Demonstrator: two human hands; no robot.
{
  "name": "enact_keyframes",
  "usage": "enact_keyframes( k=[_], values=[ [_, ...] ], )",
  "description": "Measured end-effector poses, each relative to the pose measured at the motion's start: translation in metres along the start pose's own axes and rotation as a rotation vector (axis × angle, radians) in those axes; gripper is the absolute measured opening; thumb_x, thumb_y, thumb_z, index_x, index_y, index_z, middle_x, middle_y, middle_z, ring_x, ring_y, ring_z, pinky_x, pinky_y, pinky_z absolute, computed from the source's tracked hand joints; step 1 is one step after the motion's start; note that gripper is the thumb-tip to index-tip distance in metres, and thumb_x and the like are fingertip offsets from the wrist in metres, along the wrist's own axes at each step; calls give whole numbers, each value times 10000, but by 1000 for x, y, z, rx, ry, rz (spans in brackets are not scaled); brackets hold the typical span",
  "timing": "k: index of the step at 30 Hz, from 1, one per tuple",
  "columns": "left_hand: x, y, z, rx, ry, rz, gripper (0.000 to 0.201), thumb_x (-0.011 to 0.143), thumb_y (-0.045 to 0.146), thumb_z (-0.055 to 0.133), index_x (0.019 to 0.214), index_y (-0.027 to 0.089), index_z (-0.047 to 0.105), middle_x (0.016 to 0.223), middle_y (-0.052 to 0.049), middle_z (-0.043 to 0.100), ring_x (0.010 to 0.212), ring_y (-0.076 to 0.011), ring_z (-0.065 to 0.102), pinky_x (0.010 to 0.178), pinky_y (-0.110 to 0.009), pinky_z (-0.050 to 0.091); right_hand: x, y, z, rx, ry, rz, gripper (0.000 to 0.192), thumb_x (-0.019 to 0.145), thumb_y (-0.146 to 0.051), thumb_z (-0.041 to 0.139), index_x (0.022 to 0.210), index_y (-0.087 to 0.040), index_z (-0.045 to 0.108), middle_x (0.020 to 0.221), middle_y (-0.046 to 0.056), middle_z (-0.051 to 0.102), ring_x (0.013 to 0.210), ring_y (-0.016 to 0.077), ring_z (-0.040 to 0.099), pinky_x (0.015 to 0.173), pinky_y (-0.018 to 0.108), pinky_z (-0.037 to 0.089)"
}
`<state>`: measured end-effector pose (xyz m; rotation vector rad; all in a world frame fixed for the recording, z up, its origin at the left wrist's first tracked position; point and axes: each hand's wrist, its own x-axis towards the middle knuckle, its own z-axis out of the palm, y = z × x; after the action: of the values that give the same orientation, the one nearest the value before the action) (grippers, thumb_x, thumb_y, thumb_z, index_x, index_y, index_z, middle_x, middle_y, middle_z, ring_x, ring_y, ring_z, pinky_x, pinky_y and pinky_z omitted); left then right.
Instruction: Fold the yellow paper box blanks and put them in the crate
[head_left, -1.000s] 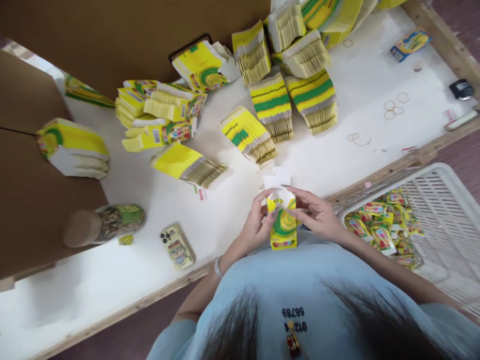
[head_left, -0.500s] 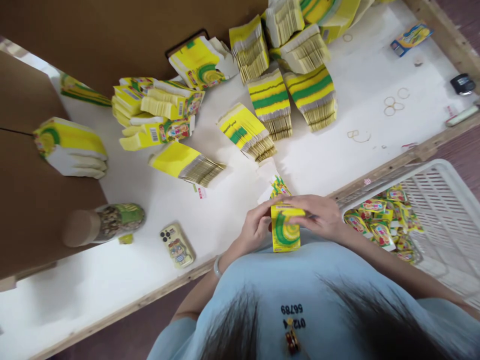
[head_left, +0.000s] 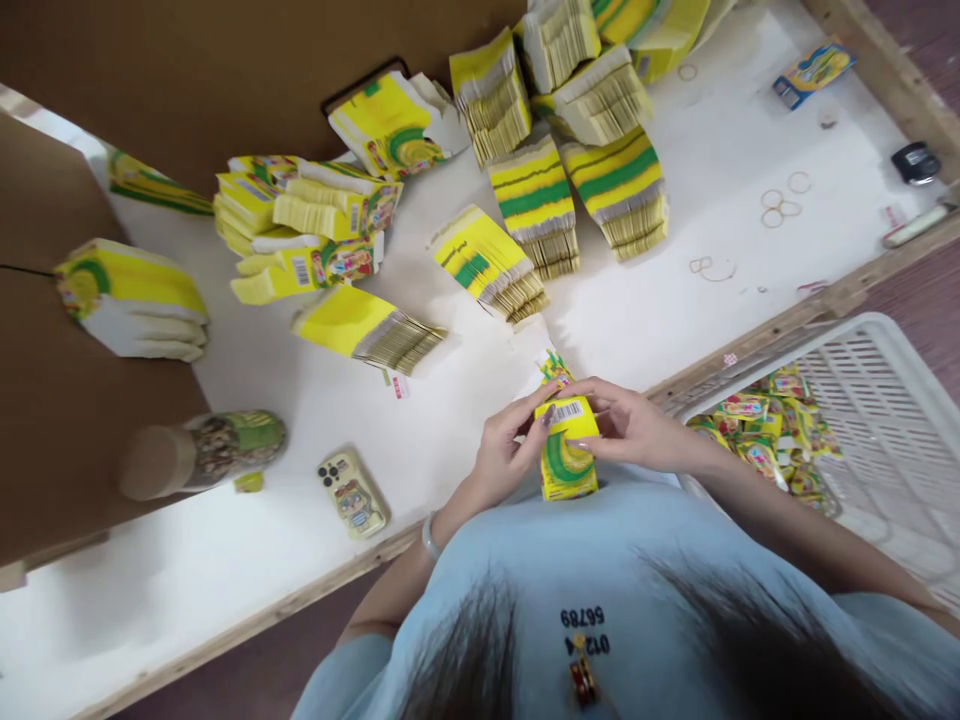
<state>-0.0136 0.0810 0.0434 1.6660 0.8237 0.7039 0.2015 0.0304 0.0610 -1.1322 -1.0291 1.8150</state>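
Close against my body is a small yellow and green carton (head_left: 568, 462), its barcode end turned toward the table. My left hand (head_left: 508, 447) grips its left side, thumb on the front near the barcode. On the other side my right hand (head_left: 630, 428) holds it too, with the thumb across the front and the fingers behind the top edge. Just beyond the hands lies a colourful printed piece (head_left: 555, 369), partly covered by them. Past that sits a fanned stack of flat yellow cartons (head_left: 487, 262).
More carton stacks (head_left: 536, 200) stand toward the back. Folded cartons (head_left: 315, 215) are heaped at left. A phone (head_left: 352, 492) and a lidded jar (head_left: 210, 452) rest at front left. A white basket (head_left: 885, 400) with small packets (head_left: 772, 430) is at right, below the wooden table edge (head_left: 750, 345).
The carton's barcode end now shows on its front, where a plain printed face was before. My left thumb has come onto the front. The whole view has shifted slightly.
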Motion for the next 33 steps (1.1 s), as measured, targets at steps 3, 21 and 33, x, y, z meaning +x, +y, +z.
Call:
enact_keyframes(
  k=[3,21,33],
  values=[
    [-1,-5,2,57,-48,105,460,1087,348,400,1508,228,541,1171,-124,763,949,-177,718,838,-285,581,5,6,-3,96,-109,53,509,848,-396,802,1316,-236,682,1176,59,775,1011,172,743,888,324,618],
    [70,-56,-20,308,216,-87,364,892,501,725,748,181,628,702,25,583,633,-113,479,611,-245,384,-77,7,-99,-1370,856,17,457,1010,-489,522,1323,-183,652,1155,223,746,1110,415,702,971,654,538],
    [68,10,-24,21,318,-8,448,953,587,626,752,189,594,577,50,523,473,-68,451,449,-198,351,51,35,11,-957,587,-505,384,1031,-486,507,1285,-216,608,1034,132,758,917,279,741,816,391,619]
  ],
)
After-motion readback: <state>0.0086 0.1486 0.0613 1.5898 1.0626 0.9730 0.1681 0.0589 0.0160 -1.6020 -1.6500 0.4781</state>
